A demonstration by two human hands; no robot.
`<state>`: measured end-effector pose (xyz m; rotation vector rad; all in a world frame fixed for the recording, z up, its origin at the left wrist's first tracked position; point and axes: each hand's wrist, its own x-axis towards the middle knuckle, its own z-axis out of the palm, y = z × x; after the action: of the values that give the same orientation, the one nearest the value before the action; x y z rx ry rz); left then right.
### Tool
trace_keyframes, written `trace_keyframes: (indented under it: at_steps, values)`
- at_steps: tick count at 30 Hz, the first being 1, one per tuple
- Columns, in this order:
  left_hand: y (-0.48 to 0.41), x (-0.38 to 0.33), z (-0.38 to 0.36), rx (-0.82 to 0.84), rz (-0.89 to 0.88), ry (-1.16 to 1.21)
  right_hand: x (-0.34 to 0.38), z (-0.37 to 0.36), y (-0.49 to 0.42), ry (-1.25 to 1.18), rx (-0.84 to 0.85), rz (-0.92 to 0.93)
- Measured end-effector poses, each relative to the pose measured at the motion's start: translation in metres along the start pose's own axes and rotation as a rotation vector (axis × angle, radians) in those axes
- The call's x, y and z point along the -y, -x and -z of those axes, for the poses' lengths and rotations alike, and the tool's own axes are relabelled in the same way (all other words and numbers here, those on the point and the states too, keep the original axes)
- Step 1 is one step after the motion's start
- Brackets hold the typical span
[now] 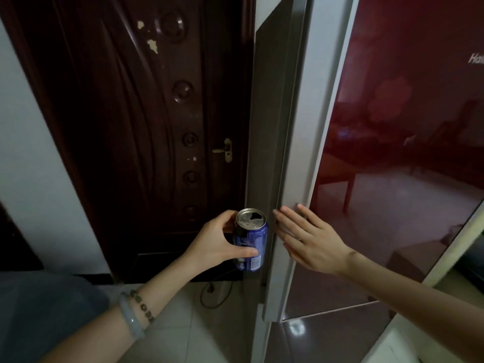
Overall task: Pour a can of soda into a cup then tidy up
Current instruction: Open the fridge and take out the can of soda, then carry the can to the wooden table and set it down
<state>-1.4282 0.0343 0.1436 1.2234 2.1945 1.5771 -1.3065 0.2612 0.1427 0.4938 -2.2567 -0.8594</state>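
Far left: pale wall, then a dark brown panelled door [136,121] with chipped paint near its top and a brass lever handle [225,150] on its right side. The door stood shut.

Low left: the left forearm came up from the bottom corner, with a pale bangle [130,317] and a beaded bracelet [142,305] side by side at the wrist. The left hand [218,241] was wrapped around a blue soda can [250,239], thumb across the front of the label, fingers curled behind the rim. The can was held upright in the air, in front of the lower part of the door and just beside the fridge's edge. Its top was open, with a dark hole showing in the silver lid. Contents could not be seen.

Below the can: light floor tiles [183,331] and a dark cable [216,294] looped on them.

Centre to right: the right hand [307,241] lay flat, fingers straight and slightly spread, holding nothing, fingertips pressed against the grey-white side edge of the fridge door [408,153]. That door was glossy dark red, reflecting a room and furniture, with part of a white logo at the far right. A second glossy panel [327,339] sat below it.
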Motion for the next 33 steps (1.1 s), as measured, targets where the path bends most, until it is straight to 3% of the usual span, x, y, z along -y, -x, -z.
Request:
trace_keyframes:
  at_steps: [14, 22, 33]
  values:
    - [-0.124, 0.051, 0.061, 0.443, -0.196, 0.082, 0.005, -0.024, -0.041, 0.113, 0.279, -0.205]
    - [-0.146, 0.065, 0.064, 0.568, -0.270, 0.185, 0.023, -0.009, -0.049, 0.136, 0.474, -0.357]
    - [-0.144, 0.061, 0.053, 0.694, -0.377, 0.267, 0.051, 0.012, -0.080, 0.021, 0.600, -0.640]
